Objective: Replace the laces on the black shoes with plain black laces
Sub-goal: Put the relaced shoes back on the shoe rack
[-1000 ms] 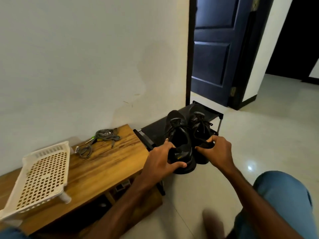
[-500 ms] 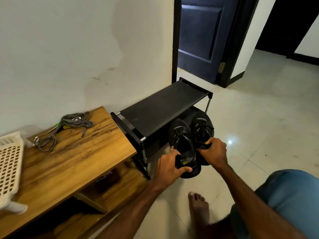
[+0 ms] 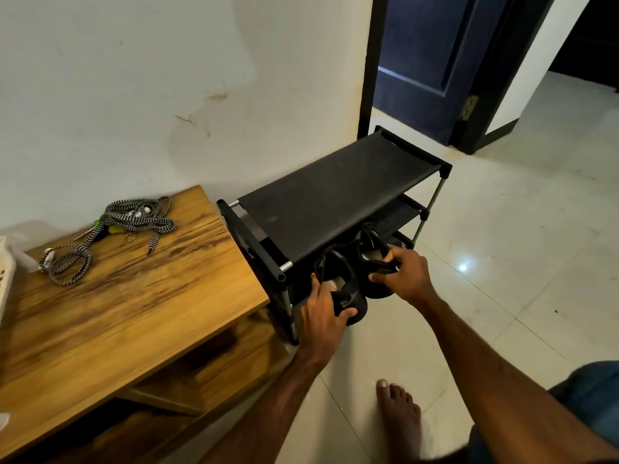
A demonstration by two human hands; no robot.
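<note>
Hands (image 3: 323, 318) (image 3: 403, 272) on shoes (image 3: 359, 304), toes toward rack (image 3: 335, 195)

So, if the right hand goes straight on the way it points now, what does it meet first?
The right hand grips a black shoe by its heel, so the shoe leads. Its toe lies under the shoe rack's top shelf; a lower shelf probably comes next, but depth is unclear.

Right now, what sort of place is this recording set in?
Probably a home entryway: a black shoe rack stands by the wall beside a wooden table, on tiled floor near a blue door.
</note>
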